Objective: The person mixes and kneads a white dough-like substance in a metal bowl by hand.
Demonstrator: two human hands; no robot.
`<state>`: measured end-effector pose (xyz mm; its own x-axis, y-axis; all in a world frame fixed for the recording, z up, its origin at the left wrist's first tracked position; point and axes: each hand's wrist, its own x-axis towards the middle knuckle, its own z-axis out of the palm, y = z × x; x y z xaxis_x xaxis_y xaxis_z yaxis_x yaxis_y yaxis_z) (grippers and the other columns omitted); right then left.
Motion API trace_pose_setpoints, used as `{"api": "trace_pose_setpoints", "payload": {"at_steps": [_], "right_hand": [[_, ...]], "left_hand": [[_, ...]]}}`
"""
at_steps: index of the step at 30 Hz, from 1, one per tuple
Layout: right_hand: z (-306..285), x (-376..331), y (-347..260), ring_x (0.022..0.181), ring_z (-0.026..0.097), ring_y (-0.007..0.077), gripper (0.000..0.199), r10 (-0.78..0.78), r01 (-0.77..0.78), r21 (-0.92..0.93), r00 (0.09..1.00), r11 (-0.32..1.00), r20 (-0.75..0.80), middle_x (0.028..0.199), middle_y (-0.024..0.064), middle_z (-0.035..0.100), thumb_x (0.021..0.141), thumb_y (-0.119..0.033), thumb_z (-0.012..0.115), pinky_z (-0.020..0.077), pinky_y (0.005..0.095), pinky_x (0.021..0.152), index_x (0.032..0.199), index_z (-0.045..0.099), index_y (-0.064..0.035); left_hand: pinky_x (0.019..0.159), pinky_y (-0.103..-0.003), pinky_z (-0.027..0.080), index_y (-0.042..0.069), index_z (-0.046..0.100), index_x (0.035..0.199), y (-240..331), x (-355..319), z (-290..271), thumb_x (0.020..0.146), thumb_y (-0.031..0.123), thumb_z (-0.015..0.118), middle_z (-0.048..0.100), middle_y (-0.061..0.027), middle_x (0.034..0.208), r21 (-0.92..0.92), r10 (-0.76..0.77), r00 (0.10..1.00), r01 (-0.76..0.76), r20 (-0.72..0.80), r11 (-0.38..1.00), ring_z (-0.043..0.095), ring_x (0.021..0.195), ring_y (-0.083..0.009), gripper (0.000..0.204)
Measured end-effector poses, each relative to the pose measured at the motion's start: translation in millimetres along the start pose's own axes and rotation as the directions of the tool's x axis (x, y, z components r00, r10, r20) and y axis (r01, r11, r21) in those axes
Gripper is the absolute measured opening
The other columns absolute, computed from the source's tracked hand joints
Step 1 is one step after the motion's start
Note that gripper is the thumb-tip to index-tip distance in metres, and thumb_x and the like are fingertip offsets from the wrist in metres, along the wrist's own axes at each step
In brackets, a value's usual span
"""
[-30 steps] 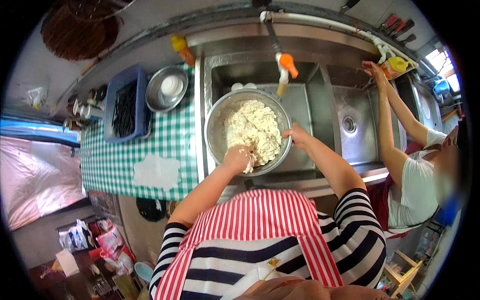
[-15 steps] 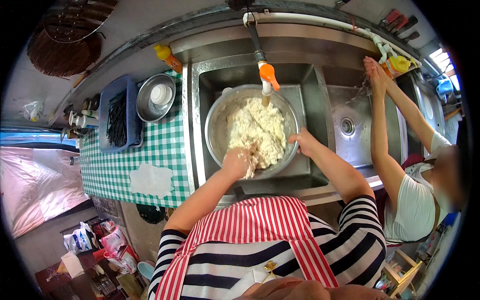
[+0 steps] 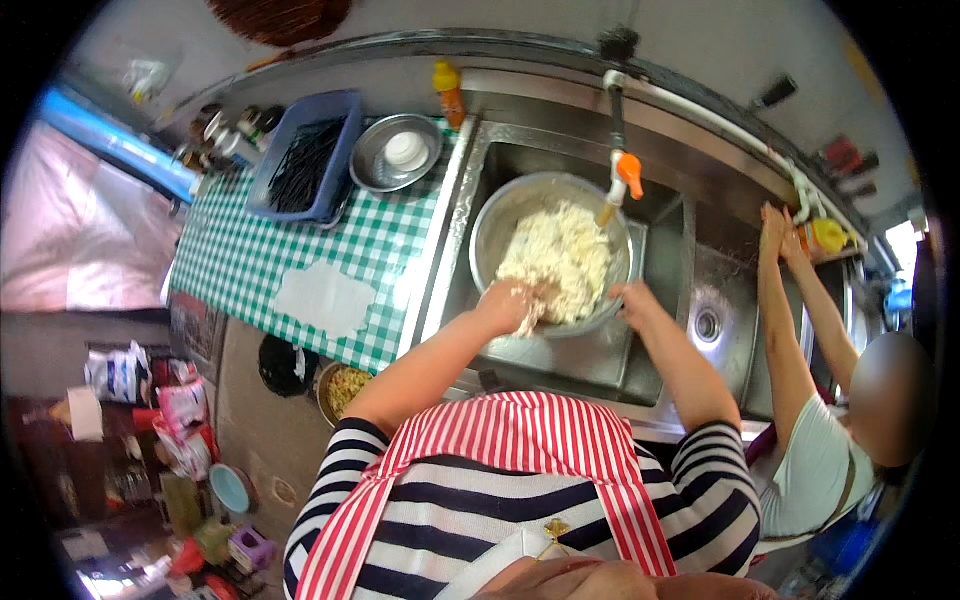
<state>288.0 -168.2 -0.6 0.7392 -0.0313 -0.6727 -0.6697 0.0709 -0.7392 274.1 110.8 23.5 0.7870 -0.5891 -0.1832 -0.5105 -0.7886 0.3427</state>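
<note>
A large metal bowl (image 3: 487,240) stands in the left sink basin, holding a pale, shaggy, sticky dough (image 3: 562,250). My left hand (image 3: 512,305) is at the bowl's near left side, its fingers sunk in the dough and coated with bits of it. Part of those fingers is hidden by the dough they grip. On the bowl's right rim, my right hand (image 3: 634,303) is closed, thumb and fingers around the edge. Just above the bowl's far right side hangs a tap (image 3: 617,185) with an orange handle; no water is seen running from it.
At my right, another person's hands (image 3: 782,232) meet over the right basin (image 3: 733,268). A checked cloth (image 3: 400,265) covers the left counter, bearing a blue basket (image 3: 350,135) of dark strips and a small metal bowl (image 3: 432,165). Yellow bottles (image 3: 449,90) stand along the back.
The view has swung, shifting the sink rightward and revealing a bowl of yellowish food on the floor at left. My left hand stays in the dough, my right on the rim.
</note>
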Motion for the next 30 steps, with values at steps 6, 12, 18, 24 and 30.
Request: {"api": "trace_pose_setpoints", "payload": {"at_steps": [6, 12, 18, 24, 30], "right_hand": [[111, -48, 56, 0.039, 0.047, 0.0147, 0.027, 0.130, -0.071, -0.194, 0.940, 0.978, 0.314, 0.058, 0.0047, 0.053, 0.061, -0.004, 0.059, 0.0323, 0.0276, 0.031, 0.087, 0.056, 0.0024], [216, -36, 62, 0.047, 0.051, 0.0161, 0.037, 0.130, 0.113, -0.442, 0.866, 0.890, 0.483, 0.068, 0.0101, 0.055, 0.069, -0.013, 0.061, 0.0374, 0.0261, 0.033, 0.100, 0.053, 0.0048], [162, -50, -10, 0.097, 0.047, 0.0234, 0.059, -0.498, 0.506, -0.139, 0.863, 0.851, 0.090, 0.108, 0.0149, 0.050, 0.082, -0.030, 0.059, 0.0386, 0.0335, 0.084, 0.124, 0.038, 0.0047], [115, -79, -114, 0.132, 0.023, 0.0307, 0.072, -0.846, 0.814, -0.290, 0.396, 0.504, -0.356, 0.139, 0.0274, 0.024, 0.087, -0.031, 0.053, 0.0197, 0.0340, 0.106, 0.135, 0.017, 0.0095], [141, -67, -99, 0.129, 0.028, 0.0326, 0.084, -0.938, 0.846, -0.416, 0.250, 0.332, -0.240, 0.137, 0.0260, 0.029, 0.082, -0.029, 0.062, 0.0206, 0.0350, 0.106, 0.137, 0.010, 0.0084]], "left_hand": [[0.061, -0.044, 0.044, 0.012, 0.062, 0.092, -10, -142, 8, 0.075, 0.023, 0.055, 0.060, -0.0159, 0.071, -0.271, -0.171, 0.976, 0.130, -0.136, 0.954, 0.058, 0.067, -0.0339, 0.022], [0.078, -0.046, 0.041, 0.009, 0.064, 0.079, -65, -219, 108, 0.073, 0.018, 0.051, 0.061, -0.0124, 0.083, -0.126, -0.434, 0.879, 0.416, -0.199, 0.900, 0.057, 0.085, -0.0311, 0.016], [0.086, -0.055, 0.036, 0.010, 0.064, 0.089, -70, -216, 100, 0.074, 0.014, 0.051, 0.062, -0.0092, 0.092, -0.006, -0.392, 0.918, 0.392, -0.054, 0.920, 0.056, 0.092, -0.0279, 0.020], [0.092, -0.064, 0.024, 0.013, 0.062, 0.102, -74, -209, 108, 0.077, 0.016, 0.051, 0.059, -0.0048, 0.107, 0.082, -0.396, 0.916, 0.390, 0.069, 0.917, 0.051, 0.106, -0.0235, 0.027], [0.078, -0.061, 0.038, 0.001, 0.057, 0.105, -76, -216, 109, 0.074, 0.017, 0.050, 0.061, -0.0164, 0.098, 0.079, -0.305, 0.939, 0.320, -0.158, 0.944, 0.055, 0.095, -0.0309, 0.035]]}}
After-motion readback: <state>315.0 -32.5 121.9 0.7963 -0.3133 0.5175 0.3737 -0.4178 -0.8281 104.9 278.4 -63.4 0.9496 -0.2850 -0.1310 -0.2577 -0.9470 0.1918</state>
